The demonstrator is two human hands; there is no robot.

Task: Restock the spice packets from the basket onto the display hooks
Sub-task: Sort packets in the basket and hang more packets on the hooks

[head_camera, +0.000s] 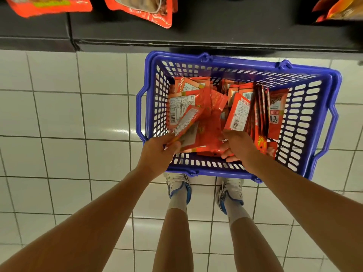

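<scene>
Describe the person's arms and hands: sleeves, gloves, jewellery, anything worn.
Both forearms are bare, no sleeves in view. The left hand and right hand wear no gloves, and no watch, bracelet or ring shows on either.

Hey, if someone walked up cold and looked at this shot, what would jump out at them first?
Probably the blue basket on the white tiled floor, crammed with red spice packets. Both hands reach into it: the left hand pinches a few packets at the near left side, and the right hand curls around others beside it. Larger orange-red packets hang at the top edge, above the dark shelf base.
</scene>
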